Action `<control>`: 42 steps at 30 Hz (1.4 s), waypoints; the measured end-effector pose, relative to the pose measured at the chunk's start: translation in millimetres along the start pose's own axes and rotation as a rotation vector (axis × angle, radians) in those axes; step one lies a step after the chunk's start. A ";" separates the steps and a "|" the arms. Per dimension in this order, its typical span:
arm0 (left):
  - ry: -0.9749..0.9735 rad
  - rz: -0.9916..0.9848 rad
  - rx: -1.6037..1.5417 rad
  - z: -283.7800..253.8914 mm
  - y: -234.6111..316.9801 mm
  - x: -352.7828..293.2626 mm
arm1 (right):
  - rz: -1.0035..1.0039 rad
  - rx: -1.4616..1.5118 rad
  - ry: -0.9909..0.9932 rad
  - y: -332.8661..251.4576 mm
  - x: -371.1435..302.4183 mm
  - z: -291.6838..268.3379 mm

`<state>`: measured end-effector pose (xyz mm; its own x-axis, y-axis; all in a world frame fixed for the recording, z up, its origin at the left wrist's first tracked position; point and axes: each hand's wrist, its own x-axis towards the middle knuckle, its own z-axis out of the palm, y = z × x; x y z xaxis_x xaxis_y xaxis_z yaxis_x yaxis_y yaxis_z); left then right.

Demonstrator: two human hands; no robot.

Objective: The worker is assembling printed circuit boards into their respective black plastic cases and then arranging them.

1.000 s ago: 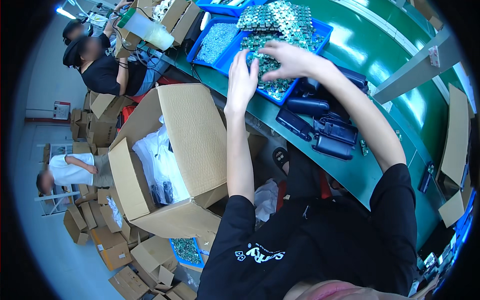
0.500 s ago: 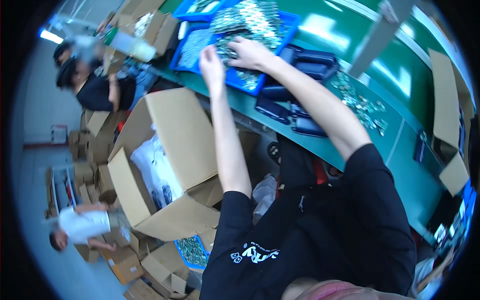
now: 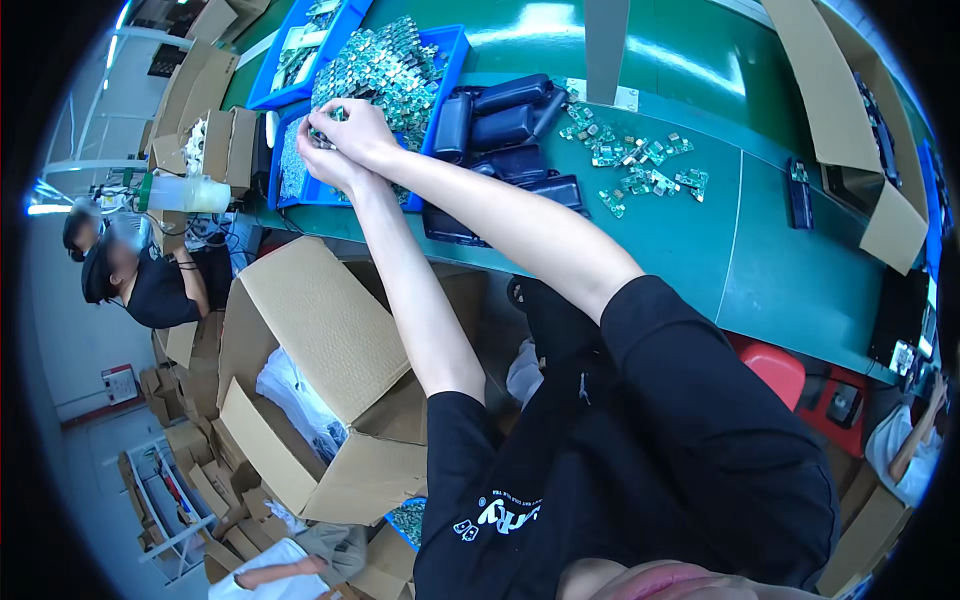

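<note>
1. Head view: a green table (image 3: 680, 265) sweeps across the upper half, a grey post (image 3: 605, 50) rising from it at top centre.
2. Upper left of the frame, the blue tray (image 3: 456, 60) is heaped with small green circuit boards (image 3: 375, 65); more loose boards (image 3: 640, 165) scatter right of centre, dark casings (image 3: 500, 128) piled between.
3. Out in the room, an open carton (image 3: 330, 330) fills centre-left, white plastic (image 3: 290, 392) inside; a red stool (image 3: 775, 372) sits at right, and a person in black (image 3: 165, 292) works at far left.
4. And the hands! Right hand (image 3: 362, 128) and left hand (image 3: 328, 165) come together over the tray, fingers curled; what either one grips, I can't tell.
5. Hard to see now: the right hand and forearm cover part of the left; a white-shirted person (image 3: 280, 565) is cut off at lower left.
</note>
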<state>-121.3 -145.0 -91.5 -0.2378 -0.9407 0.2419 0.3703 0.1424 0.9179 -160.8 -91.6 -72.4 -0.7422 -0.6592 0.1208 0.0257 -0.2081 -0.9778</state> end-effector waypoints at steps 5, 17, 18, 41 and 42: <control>-0.056 0.135 0.185 47.6 32.4 -56.5 | -0.120 0.146 0.069 -11.6 -15.8 -45.0; -0.389 0.549 0.603 2.9 21.1 -222.6 | -0.187 -0.351 0.306 -27.8 -149.5 -275.7; -0.408 0.551 0.695 -1.9 17.4 -228.5 | -0.246 -0.539 0.320 -18.7 -149.9 -282.9; -0.696 0.656 1.127 11.9 37.7 -260.5 | -0.247 -0.959 0.046 -10.3 -282.8 -308.6; -0.678 0.680 1.175 7.3 33.9 -248.9 | -0.248 -0.958 0.021 -8.0 -282.2 -305.2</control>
<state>-56.1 96.2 -118.3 -0.7988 -0.3283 0.5041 -0.2498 0.9433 0.2186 -156.0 316.7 -151.0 -0.6657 -0.6609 0.3466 -0.6776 0.3407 -0.6517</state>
